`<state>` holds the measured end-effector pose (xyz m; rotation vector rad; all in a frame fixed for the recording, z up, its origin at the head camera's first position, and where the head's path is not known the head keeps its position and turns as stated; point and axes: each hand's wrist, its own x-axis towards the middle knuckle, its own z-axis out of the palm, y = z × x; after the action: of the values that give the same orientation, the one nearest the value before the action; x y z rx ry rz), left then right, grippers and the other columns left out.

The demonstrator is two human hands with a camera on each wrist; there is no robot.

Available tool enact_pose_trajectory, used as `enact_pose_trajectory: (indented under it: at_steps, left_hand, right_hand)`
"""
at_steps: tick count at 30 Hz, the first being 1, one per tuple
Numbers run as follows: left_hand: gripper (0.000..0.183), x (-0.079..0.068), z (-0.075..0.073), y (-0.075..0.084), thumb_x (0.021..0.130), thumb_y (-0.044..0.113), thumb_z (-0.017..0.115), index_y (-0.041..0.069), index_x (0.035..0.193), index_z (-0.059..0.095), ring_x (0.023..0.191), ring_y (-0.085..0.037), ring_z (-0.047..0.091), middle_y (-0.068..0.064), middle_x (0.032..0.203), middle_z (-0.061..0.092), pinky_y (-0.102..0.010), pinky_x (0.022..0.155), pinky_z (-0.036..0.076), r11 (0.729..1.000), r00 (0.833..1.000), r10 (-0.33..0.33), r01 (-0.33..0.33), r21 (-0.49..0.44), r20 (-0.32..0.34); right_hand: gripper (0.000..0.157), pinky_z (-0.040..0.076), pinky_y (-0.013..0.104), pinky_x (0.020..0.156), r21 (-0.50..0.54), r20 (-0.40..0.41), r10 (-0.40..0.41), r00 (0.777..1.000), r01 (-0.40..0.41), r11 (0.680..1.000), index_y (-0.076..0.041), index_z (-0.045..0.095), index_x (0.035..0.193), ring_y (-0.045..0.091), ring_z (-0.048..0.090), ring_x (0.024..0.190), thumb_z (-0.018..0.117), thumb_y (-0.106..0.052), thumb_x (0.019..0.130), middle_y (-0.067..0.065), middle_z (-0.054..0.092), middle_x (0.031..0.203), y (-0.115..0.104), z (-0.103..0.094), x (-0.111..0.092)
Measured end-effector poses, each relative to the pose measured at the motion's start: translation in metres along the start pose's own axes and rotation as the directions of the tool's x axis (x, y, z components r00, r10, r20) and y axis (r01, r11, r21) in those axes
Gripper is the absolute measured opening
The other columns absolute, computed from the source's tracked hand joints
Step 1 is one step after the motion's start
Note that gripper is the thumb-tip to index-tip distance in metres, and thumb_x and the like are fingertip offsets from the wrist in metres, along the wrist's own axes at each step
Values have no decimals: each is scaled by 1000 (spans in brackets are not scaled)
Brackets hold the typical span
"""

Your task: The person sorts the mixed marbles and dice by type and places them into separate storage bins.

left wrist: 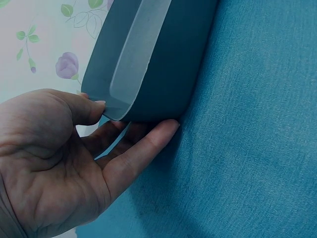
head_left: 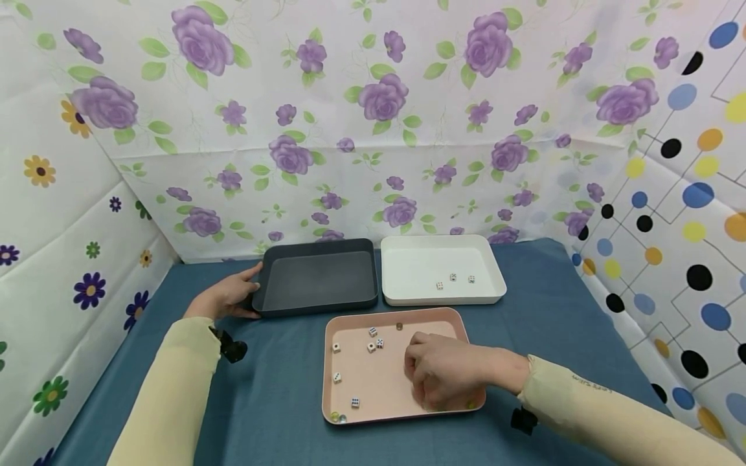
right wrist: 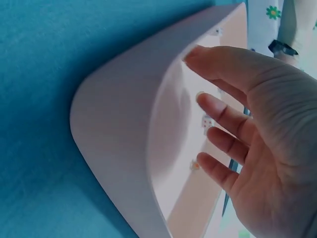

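A line of small dark writing [head_left: 591,383] runs along the right sleeve [head_left: 629,411], near its cuff; the letters are too small to read. The only other marks that can be made out are the pips on the dice.

The pink tray [head_left: 384,385] lies on the blue-covered desk [head_left: 280,395], nearest the person. Six white dice [head_left: 355,402] show in it, mostly toward its left half, three of them grouped near the far side. A brownish bead [head_left: 399,326] sits by the far wall, a yellow bead [head_left: 335,416] and a clear bead [head_left: 342,419] lie side by side in the near left corner, and a yellow-green bead [head_left: 471,404] is in the near right corner.

The right hand [head_left: 445,370] hangs over the right part of the pink tray and blocks the view of what lies beneath; its fingers are bent and apart, the thumb clear of the index finger. The left hand [head_left: 233,294] grips the left end of the dark tray [head_left: 317,278], thumb at the rim and the other fingers against the outer wall.

Just beside the dark tray, to its right, stands the white tray [head_left: 410,272], with three dice on its floor. Behind rises a sheet with purple roses [head_left: 381,97]; on the right hangs a sheet with coloured dots [head_left: 688,259]. A small black device [head_left: 524,421] sits at the right wrist, another at the left.
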<state>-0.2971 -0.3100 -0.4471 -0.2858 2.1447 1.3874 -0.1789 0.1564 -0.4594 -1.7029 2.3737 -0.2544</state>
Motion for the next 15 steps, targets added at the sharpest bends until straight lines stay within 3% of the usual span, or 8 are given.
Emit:
enact_pose_trajectory:
  at_steps: [7, 15]
  left_hand:
    - [66, 4, 0, -2, 114, 14, 30, 37, 162, -9, 145, -53, 24, -29, 164, -19, -50, 82, 61, 1000, 1000, 2, -2, 1, 0]
    - [66, 5, 0, -3, 114, 14, 30, 38, 162, -8, 142, -52, 32, -30, 165, -16, -49, 82, 61, 1000, 1000, -9, 9, -5, -4]
  right_hand:
    - [12, 46, 30, 89, 18, -67, 82, 994, -81, 997, -36, 79, 86, 10, 46, 107, 83, -25, 84, -10, 62, 113, 5, -10, -3]
    - [15, 46, 35, 92, 70, -145, 161, 976, -152, 986, -39, 73, 85, 12, 44, 114, 82, -28, 84, -14, 58, 119, 6, -22, -7]
